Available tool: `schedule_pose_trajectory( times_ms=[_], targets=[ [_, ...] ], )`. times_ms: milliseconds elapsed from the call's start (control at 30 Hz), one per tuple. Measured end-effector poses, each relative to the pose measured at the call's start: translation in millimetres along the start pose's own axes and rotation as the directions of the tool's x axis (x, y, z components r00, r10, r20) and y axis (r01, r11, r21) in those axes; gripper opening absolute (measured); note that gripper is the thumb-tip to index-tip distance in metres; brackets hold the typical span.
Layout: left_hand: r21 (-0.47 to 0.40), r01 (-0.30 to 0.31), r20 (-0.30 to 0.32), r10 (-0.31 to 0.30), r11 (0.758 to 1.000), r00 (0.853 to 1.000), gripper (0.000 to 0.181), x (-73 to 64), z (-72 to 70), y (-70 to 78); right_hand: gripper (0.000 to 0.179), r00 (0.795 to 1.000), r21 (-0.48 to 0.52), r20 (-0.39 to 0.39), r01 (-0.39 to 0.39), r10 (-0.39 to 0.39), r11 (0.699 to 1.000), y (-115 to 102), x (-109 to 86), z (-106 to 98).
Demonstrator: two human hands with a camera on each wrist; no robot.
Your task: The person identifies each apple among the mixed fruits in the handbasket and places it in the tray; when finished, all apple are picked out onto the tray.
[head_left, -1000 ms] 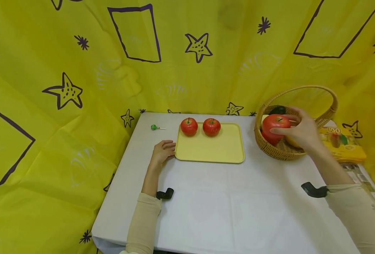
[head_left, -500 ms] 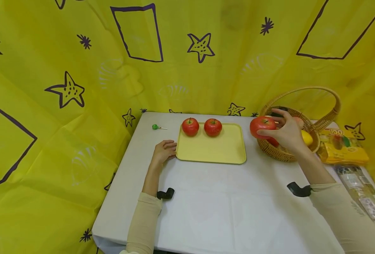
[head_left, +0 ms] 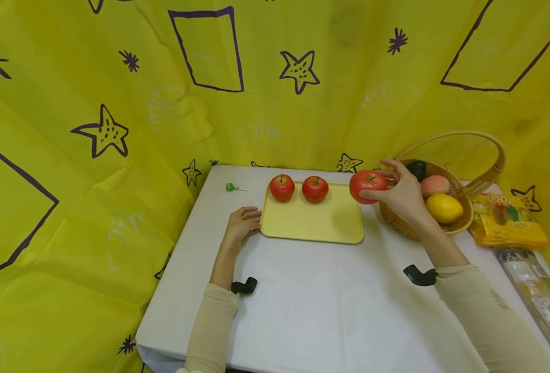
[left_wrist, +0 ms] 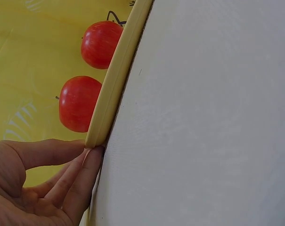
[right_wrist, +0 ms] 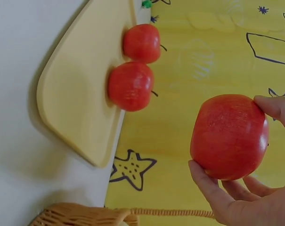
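My right hand [head_left: 404, 192] grips a red apple [head_left: 367, 186] between thumb and fingers, raised near the right end of the yellow tray [head_left: 312, 220]. In the right wrist view the held apple [right_wrist: 229, 136] shows against the yellow backdrop. Two more red apples, a left one [head_left: 281, 187] and a right one [head_left: 315, 189], sit side by side along the tray's far edge. At the tray's left side, my left hand [head_left: 242, 225] pinches the rim; in the left wrist view its thumb [left_wrist: 55, 151] and forefinger [left_wrist: 88, 179] meet at the corner.
A wicker basket [head_left: 398, 224] with a tall handle stands right of the tray, holding a lemon [head_left: 444, 208], a peach [head_left: 435, 185] and a dark green item [head_left: 416, 169]. Beyond it lie a yellow package [head_left: 508, 220] and a clear plastic pack [head_left: 536, 295]. A green lollipop [head_left: 230, 187] lies back left.
My right hand has lifted the apple out of the basket and carried it left to the tray's right end. My left hand stays at the tray's rim.
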State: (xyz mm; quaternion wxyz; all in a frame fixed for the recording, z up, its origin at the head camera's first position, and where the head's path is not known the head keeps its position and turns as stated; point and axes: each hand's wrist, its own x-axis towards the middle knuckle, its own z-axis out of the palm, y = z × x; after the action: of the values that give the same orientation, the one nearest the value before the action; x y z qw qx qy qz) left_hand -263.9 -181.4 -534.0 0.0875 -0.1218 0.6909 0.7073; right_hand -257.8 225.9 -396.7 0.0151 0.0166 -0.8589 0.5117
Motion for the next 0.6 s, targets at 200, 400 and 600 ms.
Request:
schedule_pose_trajectory(
  times_ms=[200,400,600],
  targets=[
    [0.006,-0.008,0.006,0.008,1.000,1.000,0.055,-1.1,0.1,-0.7,0.099,1.000,0.016,-0.002,0.020,-0.020,1.000,-7,2.9,15],
    [0.010,-0.014,0.000,0.014,1.000,1.000,0.055,-0.8,-0.1,-0.1,0.099,1.000,0.077,0.006,0.023,-0.024,0.997,-12,5.8,29],
    [0.020,-0.016,-0.001,0.016,1.000,1.000,0.054,0.2,-0.2,-1.6,0.094,0.999,0.092,0.021,0.043,-0.045,0.995,-13,8.9,44]
  ],
)
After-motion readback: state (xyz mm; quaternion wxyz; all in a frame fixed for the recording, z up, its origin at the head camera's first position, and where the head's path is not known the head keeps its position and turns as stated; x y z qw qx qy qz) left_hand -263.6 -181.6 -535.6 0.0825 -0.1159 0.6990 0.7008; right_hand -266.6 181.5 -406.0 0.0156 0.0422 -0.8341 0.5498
